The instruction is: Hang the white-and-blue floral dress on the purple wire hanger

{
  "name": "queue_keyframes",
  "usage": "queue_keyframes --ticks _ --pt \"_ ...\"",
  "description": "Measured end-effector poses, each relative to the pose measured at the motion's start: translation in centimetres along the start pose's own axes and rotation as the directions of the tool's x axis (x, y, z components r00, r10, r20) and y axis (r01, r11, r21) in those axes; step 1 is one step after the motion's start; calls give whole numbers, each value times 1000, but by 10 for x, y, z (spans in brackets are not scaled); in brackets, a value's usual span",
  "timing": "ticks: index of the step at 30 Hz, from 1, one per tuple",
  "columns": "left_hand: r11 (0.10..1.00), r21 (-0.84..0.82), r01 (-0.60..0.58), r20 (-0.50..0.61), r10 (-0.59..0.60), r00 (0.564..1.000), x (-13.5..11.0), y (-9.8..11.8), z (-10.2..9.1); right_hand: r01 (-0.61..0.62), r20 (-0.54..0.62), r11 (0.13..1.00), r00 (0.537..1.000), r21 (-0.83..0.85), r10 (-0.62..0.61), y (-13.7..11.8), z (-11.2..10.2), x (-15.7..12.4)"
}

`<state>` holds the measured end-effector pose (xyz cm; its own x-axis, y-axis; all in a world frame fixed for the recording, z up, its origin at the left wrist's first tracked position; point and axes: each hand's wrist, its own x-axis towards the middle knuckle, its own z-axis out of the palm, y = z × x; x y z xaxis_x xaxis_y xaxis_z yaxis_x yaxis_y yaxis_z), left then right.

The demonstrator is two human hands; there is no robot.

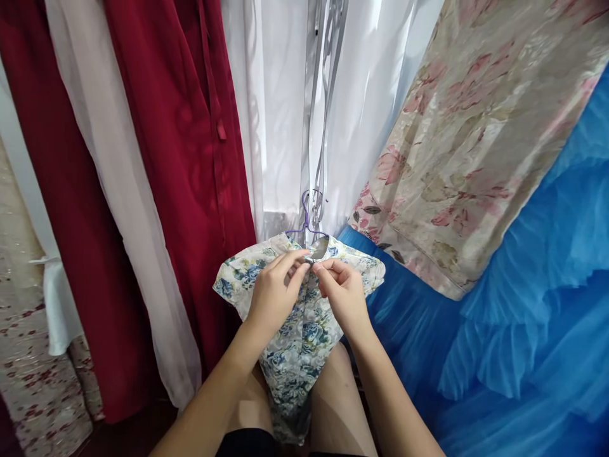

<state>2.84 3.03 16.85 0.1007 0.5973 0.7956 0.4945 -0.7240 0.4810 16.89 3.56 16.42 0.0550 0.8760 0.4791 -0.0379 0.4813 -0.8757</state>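
Note:
A short-sleeved white garment with blue floral print (311,333) hangs from a purple hanger (306,212) in front of me, its lower part between my legs. At the front of its neckline, my left hand (280,282) pinches the collar edge between thumb and fingers. Just to the right, my right hand (340,285) is closed on the same edge, thumb and index finger together. The fingertips of both hands nearly meet there. Whatever small fastening may lie between them is too small to make out.
Dark red dresses (185,127) and a pale sheer panel (109,127) hang on the left. White fabric with ribbons (285,114) hangs behind the hanger. To the right are a beige floral dress (457,146) and a ruffled blue tulle skirt (514,330).

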Motion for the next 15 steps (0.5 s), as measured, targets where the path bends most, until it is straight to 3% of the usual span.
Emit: queue_keyframes --ticks 3,6,8,10,11,12,13,14,15 --pt "988 114 -107 44 102 994 22 11 1 29 -31 999 999 -44 -30 20 1 6" --pt "979 164 -124 -105 143 984 34 8 -10 -25 -59 992 998 -126 18 48 3 2" --pt "991 128 -31 -253 63 965 42 -12 -28 -99 -64 990 994 -100 93 60 4 -10" --pt "991 -53 124 -385 -135 913 48 -46 -47 -150 -60 988 987 -22 148 61 5 -23" --pt "953 -229 198 -440 -283 852 48 -67 -54 -161 -47 987 986 11 162 60 7 -30" --pt "837 -478 267 -443 -492 749 44 -87 -58 -167 -30 985 985 37 168 57 8 -35" --pt "633 -722 280 -386 -704 595 38 -106 -58 -170 -11 984 985 57 171 55 11 -39" --pt "527 -795 301 -326 -789 521 27 -121 -55 -175 8 982 985 78 175 54 14 -42" --pt "453 -831 324 -267 -834 483 12 -133 -49 -185 24 977 983 103 183 54 17 -44"
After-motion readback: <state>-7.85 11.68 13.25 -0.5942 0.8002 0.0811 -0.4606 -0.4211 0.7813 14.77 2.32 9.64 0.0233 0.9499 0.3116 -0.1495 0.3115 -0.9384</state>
